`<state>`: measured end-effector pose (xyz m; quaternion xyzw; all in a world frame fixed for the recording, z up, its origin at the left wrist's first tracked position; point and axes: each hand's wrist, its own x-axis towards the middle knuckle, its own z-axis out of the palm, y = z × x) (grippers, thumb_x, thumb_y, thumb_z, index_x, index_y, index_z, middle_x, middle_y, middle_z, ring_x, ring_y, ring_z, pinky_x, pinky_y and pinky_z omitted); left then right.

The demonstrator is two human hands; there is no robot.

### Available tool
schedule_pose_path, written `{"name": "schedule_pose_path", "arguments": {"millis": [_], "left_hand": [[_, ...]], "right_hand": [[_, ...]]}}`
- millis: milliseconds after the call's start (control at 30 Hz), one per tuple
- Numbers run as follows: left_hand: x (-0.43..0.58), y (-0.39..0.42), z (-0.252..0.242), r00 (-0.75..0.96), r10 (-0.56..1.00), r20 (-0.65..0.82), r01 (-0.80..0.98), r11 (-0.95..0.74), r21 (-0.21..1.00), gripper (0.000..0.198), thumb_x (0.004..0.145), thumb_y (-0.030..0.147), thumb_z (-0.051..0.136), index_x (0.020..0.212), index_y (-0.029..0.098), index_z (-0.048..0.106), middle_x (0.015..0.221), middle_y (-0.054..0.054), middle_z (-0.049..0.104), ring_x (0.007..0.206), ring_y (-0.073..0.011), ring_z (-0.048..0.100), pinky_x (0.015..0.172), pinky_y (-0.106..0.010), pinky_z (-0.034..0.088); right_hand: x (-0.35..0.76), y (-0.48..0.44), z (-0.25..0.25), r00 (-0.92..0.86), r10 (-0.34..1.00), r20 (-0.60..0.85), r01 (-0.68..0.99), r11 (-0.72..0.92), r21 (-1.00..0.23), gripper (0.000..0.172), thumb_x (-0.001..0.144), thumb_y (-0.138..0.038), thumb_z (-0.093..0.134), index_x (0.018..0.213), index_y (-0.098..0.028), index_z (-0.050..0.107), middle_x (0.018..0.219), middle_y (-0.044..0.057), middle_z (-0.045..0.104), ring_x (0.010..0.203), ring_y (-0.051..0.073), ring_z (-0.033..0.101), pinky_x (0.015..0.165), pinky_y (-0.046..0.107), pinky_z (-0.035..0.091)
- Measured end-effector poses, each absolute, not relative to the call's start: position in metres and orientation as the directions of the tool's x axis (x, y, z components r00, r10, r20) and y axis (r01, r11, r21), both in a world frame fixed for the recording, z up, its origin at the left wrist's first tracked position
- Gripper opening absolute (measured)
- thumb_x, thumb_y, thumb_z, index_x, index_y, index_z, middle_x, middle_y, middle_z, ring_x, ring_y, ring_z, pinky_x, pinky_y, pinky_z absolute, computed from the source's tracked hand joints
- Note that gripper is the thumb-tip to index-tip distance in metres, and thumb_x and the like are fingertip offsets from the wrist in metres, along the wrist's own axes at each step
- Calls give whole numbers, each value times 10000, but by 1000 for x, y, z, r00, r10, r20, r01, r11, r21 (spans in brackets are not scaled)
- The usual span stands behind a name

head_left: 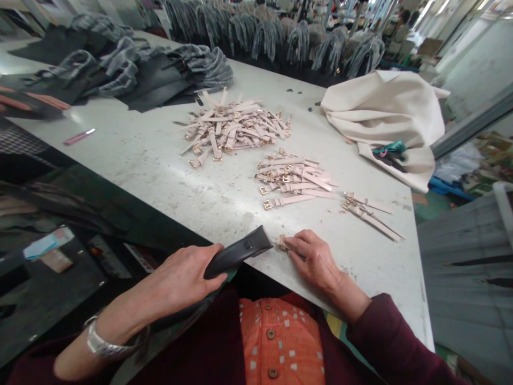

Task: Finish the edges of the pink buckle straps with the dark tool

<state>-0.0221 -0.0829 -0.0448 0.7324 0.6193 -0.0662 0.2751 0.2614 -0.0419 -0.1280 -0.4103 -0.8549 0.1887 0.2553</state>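
My left hand (192,272) is wrapped round a black hand tool (242,250) with a wide, flat-ended head and a small square button; its exact kind is unclear. The tool's head points right, just short of a gold buckle (281,242) on a small strap. My right hand (316,259) pinches this buckle strap at the table's near edge, and its fingers hide most of it. Beyond my hands lies a small pile of pale pink buckle straps (298,174). To its right, a few more straps (371,214) lie apart.
A larger heap of buckle straps (236,125) covers the table's (168,176) middle. Dark grey pieces (152,75) are stacked at the back left, near a pink-handled cutter (79,137). Cream material (385,107) lies bunched at the right, and a grey bin (468,272) stands beside the table.
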Motion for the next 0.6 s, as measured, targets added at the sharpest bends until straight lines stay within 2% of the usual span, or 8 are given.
{"name": "schedule_pose_path", "arguments": {"millis": [133, 300, 400, 500, 600], "left_hand": [[-24, -84, -44, 228, 874, -428, 942, -87, 325, 228, 768, 420, 482, 836, 221, 569, 761, -18, 649, 722, -181, 623, 632, -252, 397], [-26, -87, -40, 221, 881, -419, 939, -77, 334, 236, 772, 435, 471, 835, 230, 569, 731, 3, 644, 683, -171, 615, 598, -246, 388], [-26, -89, -35, 226, 875, -429, 934, -69, 351, 231, 778, 437, 463, 835, 239, 570, 712, 16, 640, 650, -157, 607, 582, -243, 381], [-24, -89, -34, 250, 869, -427, 934, -100, 343, 229, 777, 438, 466, 822, 238, 567, 721, 12, 641, 664, -160, 610, 586, -246, 380], [-21, -82, -37, 278, 869, -410, 939, -156, 307, 241, 771, 438, 472, 842, 231, 574, 744, -11, 645, 709, -180, 617, 617, -262, 390]], "right_hand": [[257, -39, -123, -583, 772, 253, 619, 624, -477, 258, 875, -162, 485, 1074, -234, 632, 942, 65, 560, 867, 188, 507, 764, 315, 432], [246, -34, -115, -660, 740, 127, 661, 653, -369, 434, 854, -102, 476, 1241, -288, 539, 929, 64, 531, 856, 195, 468, 746, 312, 396], [239, -32, -110, -671, 739, 55, 690, 650, -318, 436, 847, -110, 489, 1231, -310, 542, 915, 62, 522, 836, 195, 456, 732, 310, 376], [238, -29, -108, -686, 727, 13, 674, 642, -366, 394, 844, -111, 490, 1194, -277, 563, 897, 59, 531, 846, 191, 459, 757, 307, 376], [240, -28, -111, -679, 733, 34, 625, 602, -498, 481, 790, -76, 523, 1254, -203, 498, 924, 64, 564, 890, 195, 468, 802, 316, 392]]}}
